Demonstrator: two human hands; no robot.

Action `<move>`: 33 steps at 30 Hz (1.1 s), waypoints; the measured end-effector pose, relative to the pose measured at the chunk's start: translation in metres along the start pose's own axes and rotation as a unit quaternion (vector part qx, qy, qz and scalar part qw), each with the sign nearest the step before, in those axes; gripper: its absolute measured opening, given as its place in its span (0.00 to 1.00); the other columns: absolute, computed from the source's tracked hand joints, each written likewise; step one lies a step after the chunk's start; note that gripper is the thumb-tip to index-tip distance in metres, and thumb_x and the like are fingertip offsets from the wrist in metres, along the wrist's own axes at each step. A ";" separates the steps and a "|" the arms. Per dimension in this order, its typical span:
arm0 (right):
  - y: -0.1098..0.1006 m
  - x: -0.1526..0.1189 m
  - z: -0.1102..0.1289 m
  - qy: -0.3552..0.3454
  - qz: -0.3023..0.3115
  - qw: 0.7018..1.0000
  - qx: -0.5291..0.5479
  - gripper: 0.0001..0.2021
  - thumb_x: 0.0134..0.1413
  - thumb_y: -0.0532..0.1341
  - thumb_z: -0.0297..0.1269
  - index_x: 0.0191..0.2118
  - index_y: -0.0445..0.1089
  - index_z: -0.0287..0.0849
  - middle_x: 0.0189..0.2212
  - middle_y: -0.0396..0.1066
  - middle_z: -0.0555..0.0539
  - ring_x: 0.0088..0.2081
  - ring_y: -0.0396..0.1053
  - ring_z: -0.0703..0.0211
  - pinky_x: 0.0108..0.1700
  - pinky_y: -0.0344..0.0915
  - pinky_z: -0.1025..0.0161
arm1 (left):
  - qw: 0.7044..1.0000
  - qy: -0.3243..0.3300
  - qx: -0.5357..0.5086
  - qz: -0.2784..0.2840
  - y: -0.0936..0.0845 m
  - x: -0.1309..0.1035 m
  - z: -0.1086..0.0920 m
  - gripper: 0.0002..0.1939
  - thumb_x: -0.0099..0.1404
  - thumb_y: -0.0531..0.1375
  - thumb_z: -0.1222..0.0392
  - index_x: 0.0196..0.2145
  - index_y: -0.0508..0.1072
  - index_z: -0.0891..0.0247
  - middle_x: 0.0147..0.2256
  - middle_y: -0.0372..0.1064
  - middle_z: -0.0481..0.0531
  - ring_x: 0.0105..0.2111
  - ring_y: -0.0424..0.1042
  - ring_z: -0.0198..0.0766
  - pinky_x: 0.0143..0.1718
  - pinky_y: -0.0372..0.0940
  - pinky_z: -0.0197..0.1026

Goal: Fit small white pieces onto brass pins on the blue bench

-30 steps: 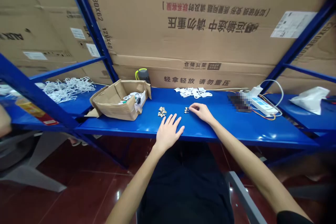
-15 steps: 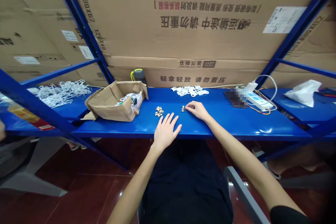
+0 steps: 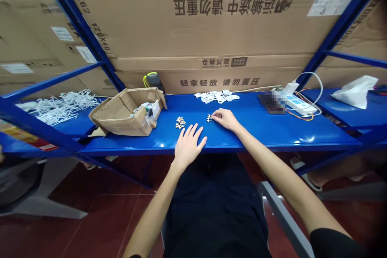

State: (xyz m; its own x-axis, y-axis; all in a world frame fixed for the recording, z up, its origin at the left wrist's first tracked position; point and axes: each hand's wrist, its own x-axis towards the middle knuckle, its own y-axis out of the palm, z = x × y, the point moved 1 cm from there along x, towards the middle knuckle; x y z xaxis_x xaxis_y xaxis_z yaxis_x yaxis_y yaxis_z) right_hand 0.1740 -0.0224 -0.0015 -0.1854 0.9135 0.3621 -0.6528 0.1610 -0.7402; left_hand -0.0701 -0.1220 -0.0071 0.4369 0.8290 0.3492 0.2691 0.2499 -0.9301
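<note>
My left hand (image 3: 188, 145) rests palm down at the front of the blue table (image 3: 256, 131), fingers spread and holding nothing. Just beyond its fingertips lies a small pile of brass-coloured metal pieces (image 3: 180, 122). To the right, my right hand (image 3: 225, 119) has thumb and forefinger pinched together at a few similar small brass-coloured pieces (image 3: 209, 118). Those pieces sit on the table at the fingertips; their exact kind is too small to make out. Farther back is a cluster of flat white plastic pieces (image 3: 216, 96) with holes.
An open cardboard box (image 3: 121, 125) with mixed parts stands left, a dark cylinder with a yellow-green loop (image 3: 155, 81) behind it. At right are a power strip (image 3: 299, 105) with cables and a pixelated dark object (image 3: 272, 102). White cords (image 3: 63, 107) lie far left. Blue posts (image 3: 75, 20) flank the table.
The whole scene sits slightly higher in the picture, as the head view has tilted down. Both hands keep nearly the same pose and place on the table.
</note>
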 end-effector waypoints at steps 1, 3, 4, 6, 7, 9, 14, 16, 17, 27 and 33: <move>0.000 0.000 0.001 0.000 -0.001 1.000 -0.001 0.08 0.63 0.65 0.37 0.41 0.82 0.42 0.33 0.77 0.47 0.33 0.72 0.58 0.38 0.65 0.62 | 1.000 0.000 0.000 -0.001 0.000 0.000 0.000 0.30 0.82 0.47 0.43 0.72 0.68 0.57 0.74 0.58 0.54 0.75 0.57 0.49 0.77 0.51 0.59; 0.000 -0.001 0.002 0.001 -0.004 1.000 -0.002 0.08 0.63 0.65 0.37 0.41 0.82 0.42 0.33 0.78 0.47 0.33 0.72 0.57 0.38 0.64 0.62 | 1.000 -0.002 0.000 -0.004 -0.001 0.000 -0.001 0.30 0.82 0.47 0.43 0.72 0.68 0.57 0.74 0.57 0.54 0.75 0.57 0.49 0.77 0.51 0.58; -0.001 -0.001 0.003 0.002 -0.006 1.000 -0.002 0.08 0.64 0.65 0.37 0.41 0.82 0.42 0.33 0.78 0.46 0.34 0.73 0.57 0.39 0.65 0.62 | 1.000 -0.003 0.000 -0.004 -0.001 0.000 -0.001 0.30 0.81 0.47 0.43 0.72 0.68 0.56 0.74 0.57 0.53 0.75 0.57 0.49 0.77 0.51 0.58; -0.003 0.000 0.002 0.004 -0.011 1.000 0.000 0.09 0.66 0.63 0.38 0.42 0.81 0.42 0.35 0.80 0.45 0.35 0.74 0.56 0.41 0.66 0.61 | 1.000 -0.004 0.000 0.002 -0.002 0.000 -0.001 0.30 0.81 0.48 0.43 0.72 0.68 0.56 0.74 0.58 0.53 0.75 0.57 0.50 0.77 0.51 0.59; -0.004 0.001 0.001 0.006 -0.012 1.000 0.002 0.10 0.66 0.62 0.38 0.43 0.81 0.42 0.36 0.80 0.45 0.36 0.74 0.55 0.42 0.66 0.60 | 1.000 -0.003 -0.001 0.007 -0.002 0.000 -0.001 0.30 0.81 0.48 0.43 0.72 0.67 0.56 0.74 0.58 0.53 0.75 0.57 0.50 0.77 0.51 0.59; -0.009 0.004 -0.002 0.009 -0.001 1.000 0.007 0.10 0.67 0.61 0.37 0.44 0.80 0.41 0.36 0.81 0.45 0.35 0.75 0.56 0.43 0.67 0.60 | 1.000 0.001 -0.004 0.020 -0.004 0.000 0.000 0.30 0.81 0.49 0.42 0.72 0.67 0.56 0.74 0.59 0.53 0.75 0.57 0.51 0.77 0.51 0.59; -0.026 0.022 -0.009 -0.018 0.107 0.993 0.050 0.11 0.68 0.61 0.37 0.50 0.77 0.41 0.35 0.80 0.50 0.26 0.74 0.63 0.42 0.70 0.61 | 0.998 0.032 -0.016 0.045 -0.015 0.013 0.013 0.29 0.79 0.53 0.38 0.68 0.73 0.55 0.70 0.66 0.54 0.68 0.66 0.55 0.70 0.60 0.59; -0.031 0.030 -0.010 -0.025 0.143 0.988 0.060 0.12 0.69 0.61 0.37 0.52 0.76 0.41 0.35 0.79 0.51 0.25 0.74 0.64 0.42 0.71 0.61 | 0.997 0.060 -0.023 0.047 -0.019 0.025 0.024 0.25 0.80 0.53 0.41 0.63 0.76 0.55 0.66 0.72 0.53 0.63 0.71 0.52 0.67 0.64 0.56; -0.032 0.034 -0.009 -0.027 0.155 0.986 0.062 0.12 0.69 0.61 0.37 0.53 0.76 0.41 0.35 0.79 0.51 0.25 0.74 0.64 0.42 0.71 0.62 | 0.996 0.074 -0.028 0.048 -0.021 0.031 0.029 0.24 0.81 0.52 0.43 0.61 0.78 0.55 0.63 0.74 0.52 0.60 0.73 0.50 0.65 0.65 0.53; -0.022 0.023 -0.013 0.000 0.110 0.987 0.119 0.15 0.72 0.55 0.37 0.55 0.75 0.42 0.31 0.77 0.51 0.27 0.72 0.62 0.37 0.68 0.63 | 0.992 0.119 0.018 0.037 -0.013 0.054 0.029 0.18 0.83 0.51 0.53 0.54 0.78 0.62 0.46 0.76 0.57 0.47 0.75 0.46 0.51 0.70 0.48; -0.026 0.020 -0.009 -0.085 0.112 0.989 0.048 0.18 0.73 0.53 0.37 0.57 0.77 0.42 0.41 0.82 0.43 0.41 0.78 0.51 0.49 0.70 0.57 | 0.995 0.036 -0.088 0.007 -0.011 0.032 0.022 0.16 0.81 0.55 0.53 0.60 0.76 0.57 0.57 0.74 0.56 0.58 0.73 0.48 0.61 0.67 0.52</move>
State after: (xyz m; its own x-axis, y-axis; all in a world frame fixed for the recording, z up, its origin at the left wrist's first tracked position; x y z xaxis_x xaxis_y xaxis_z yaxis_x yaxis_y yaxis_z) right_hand 0.1942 -0.0056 0.0201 -0.4488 0.8447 0.2916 -0.6464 -0.0816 -0.7586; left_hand -0.0784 -0.0874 0.0117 0.4998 0.7924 0.3498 0.4070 0.1417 -0.9024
